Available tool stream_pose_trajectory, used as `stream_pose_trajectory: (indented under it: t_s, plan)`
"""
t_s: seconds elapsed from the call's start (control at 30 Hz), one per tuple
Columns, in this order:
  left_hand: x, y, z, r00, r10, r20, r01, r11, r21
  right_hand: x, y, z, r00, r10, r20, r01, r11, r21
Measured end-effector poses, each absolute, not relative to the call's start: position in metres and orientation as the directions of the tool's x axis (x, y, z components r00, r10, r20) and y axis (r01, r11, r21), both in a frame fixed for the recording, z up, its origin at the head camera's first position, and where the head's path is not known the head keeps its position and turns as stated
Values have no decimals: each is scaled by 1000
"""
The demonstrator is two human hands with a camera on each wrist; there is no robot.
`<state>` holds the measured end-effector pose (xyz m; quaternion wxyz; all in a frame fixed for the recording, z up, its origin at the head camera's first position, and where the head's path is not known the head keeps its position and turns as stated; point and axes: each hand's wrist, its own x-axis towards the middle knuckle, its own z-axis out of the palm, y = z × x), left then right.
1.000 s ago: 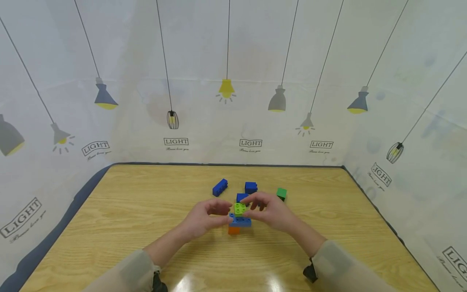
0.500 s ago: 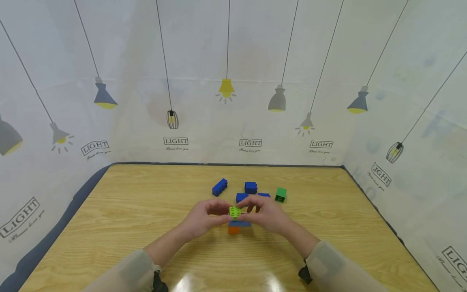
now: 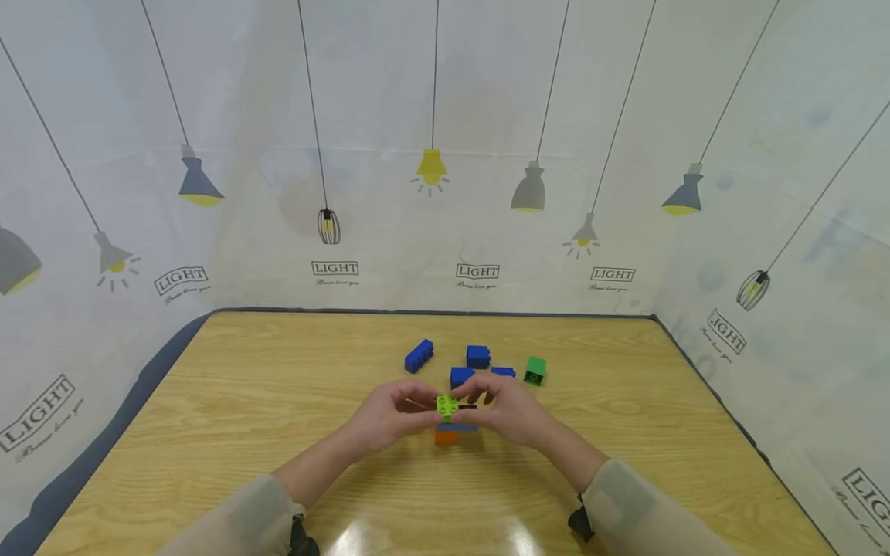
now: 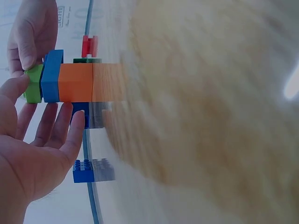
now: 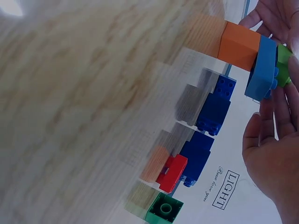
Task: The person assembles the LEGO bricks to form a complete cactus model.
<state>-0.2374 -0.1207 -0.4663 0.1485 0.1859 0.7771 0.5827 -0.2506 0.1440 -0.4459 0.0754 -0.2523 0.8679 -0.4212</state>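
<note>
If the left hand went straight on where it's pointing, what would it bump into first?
Probably the lime brick: the thumb of the left hand seems to touch it. Beyond, the right hand looks next, though depth is unclear.

High head view, low wrist views

The glossy, wood-grained surface (image 3: pixel 278 409), faintly mirroring what stands on it, directly bears an orange brick (image 3: pixel 446 439), with four dark blue bricks (image 3: pixel 419 356), a red brick (image 5: pixel 173 172) and a green brick (image 3: pixel 535 371) scattered farther back
</note>
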Motion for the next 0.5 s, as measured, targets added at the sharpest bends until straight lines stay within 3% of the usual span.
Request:
stream_pose_trajectory:
  t_s: [0.5]
  plan:
    - [-241, -120, -467, -884, 466, -49, 99, 287, 953, -251, 143, -451, -873, -485, 46, -316, 493, -810]
